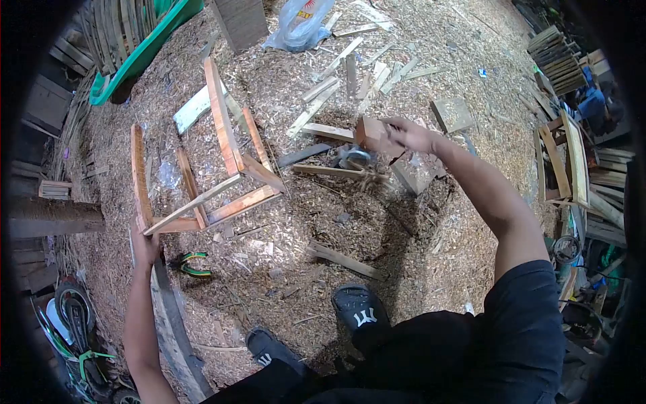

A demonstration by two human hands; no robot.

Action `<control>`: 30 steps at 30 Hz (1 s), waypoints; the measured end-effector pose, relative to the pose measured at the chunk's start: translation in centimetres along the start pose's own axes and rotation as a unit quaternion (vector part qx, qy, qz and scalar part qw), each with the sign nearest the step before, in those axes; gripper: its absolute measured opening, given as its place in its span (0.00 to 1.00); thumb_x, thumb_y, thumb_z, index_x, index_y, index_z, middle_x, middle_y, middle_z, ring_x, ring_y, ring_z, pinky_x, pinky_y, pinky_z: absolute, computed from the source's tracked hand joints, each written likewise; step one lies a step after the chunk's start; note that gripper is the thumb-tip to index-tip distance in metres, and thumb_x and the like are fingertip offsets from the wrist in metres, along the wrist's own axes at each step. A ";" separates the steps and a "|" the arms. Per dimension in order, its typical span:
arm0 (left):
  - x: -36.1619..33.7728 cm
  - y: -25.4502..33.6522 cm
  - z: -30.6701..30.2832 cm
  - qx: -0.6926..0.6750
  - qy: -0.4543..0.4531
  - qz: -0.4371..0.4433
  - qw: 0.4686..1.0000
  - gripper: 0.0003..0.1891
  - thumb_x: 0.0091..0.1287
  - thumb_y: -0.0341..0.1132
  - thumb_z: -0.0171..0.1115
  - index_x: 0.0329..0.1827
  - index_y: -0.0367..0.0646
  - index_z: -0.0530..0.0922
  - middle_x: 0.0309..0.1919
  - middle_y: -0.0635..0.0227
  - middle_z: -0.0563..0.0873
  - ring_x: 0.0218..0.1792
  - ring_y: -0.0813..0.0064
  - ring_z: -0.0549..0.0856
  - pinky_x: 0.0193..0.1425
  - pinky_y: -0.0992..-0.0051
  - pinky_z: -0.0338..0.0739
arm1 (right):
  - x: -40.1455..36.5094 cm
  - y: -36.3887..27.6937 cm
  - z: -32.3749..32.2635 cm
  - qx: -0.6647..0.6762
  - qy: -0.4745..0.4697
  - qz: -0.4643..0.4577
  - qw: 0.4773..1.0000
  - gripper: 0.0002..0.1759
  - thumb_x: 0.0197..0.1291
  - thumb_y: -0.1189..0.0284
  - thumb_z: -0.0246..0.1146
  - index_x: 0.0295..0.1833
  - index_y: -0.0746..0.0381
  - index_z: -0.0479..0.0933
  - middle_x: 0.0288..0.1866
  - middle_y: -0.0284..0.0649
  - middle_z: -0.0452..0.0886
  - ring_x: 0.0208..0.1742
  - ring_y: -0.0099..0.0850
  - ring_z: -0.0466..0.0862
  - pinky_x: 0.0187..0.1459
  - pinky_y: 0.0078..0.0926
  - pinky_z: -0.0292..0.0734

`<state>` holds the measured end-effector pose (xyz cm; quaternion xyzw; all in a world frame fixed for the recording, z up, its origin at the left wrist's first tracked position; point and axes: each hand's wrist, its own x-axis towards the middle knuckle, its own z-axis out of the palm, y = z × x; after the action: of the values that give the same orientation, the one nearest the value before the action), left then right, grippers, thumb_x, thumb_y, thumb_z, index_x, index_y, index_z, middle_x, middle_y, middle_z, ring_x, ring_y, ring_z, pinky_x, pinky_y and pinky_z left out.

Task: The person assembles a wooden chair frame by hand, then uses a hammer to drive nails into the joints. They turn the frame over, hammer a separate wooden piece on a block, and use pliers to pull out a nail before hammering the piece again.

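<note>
My left hand point(145, 246) is closed around the near left corner of a wooden stool frame point(222, 118), which lies tilted on the ground with its legs pointing away from me. Well off to the right of that frame, my right hand point(412, 135) grips a reddish-brown wooden block point(371, 132), held above scattered offcuts. A round metal object point(355, 159), partly covered, sits just below the block. Close to my left hand, pliers point(195, 264) with green and yellow handles rest on the wood shavings.
Wood shavings cover the ground. Several loose sticks point(346, 259) and a square wood piece point(452, 115) lie about. A clear plastic bag point(299, 25) and a green plastic sheet point(145, 57) are at the back. Another wooden frame point(572, 158) stands at right; a bicycle point(77, 316) is at lower left.
</note>
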<state>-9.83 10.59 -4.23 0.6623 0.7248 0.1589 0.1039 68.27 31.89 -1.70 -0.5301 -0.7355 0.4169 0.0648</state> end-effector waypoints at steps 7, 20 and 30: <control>-1.1 1.3 -0.6 -0.020 -0.017 -0.018 0.999 0.22 0.63 0.20 0.66 0.62 0.32 0.78 0.57 0.47 0.82 0.61 0.47 0.82 0.69 0.58 0.75 | 7.5 1.1 -1.4 -0.273 0.131 0.022 0.953 0.31 0.68 0.68 0.62 0.77 0.59 0.72 0.73 0.48 0.78 0.72 0.47 0.79 0.73 0.43 0.73; -2.8 5.2 -2.5 0.043 0.018 0.000 0.999 0.20 0.70 0.28 0.67 0.65 0.36 0.79 0.58 0.44 0.81 0.61 0.41 0.80 0.69 0.53 0.73 | 7.8 -1.0 0.1 -0.508 0.106 -0.068 0.852 0.21 0.74 0.69 0.54 0.71 0.54 0.69 0.72 0.38 0.75 0.79 0.38 0.71 0.77 0.61 0.65; -3.0 5.6 -3.7 0.069 0.047 0.016 0.996 0.25 0.73 0.34 0.68 0.71 0.37 0.77 0.67 0.46 0.80 0.69 0.45 0.78 0.76 0.57 0.71 | 5.2 -3.4 -1.1 -0.513 -0.024 0.006 0.858 0.17 0.76 0.69 0.52 0.65 0.52 0.78 0.56 0.44 0.88 0.60 0.48 0.87 0.65 0.54 0.77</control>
<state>-5.69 7.70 1.12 0.6713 0.7274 0.1409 0.0212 64.21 36.52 -0.47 -0.4825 -0.8432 -0.0068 -0.2370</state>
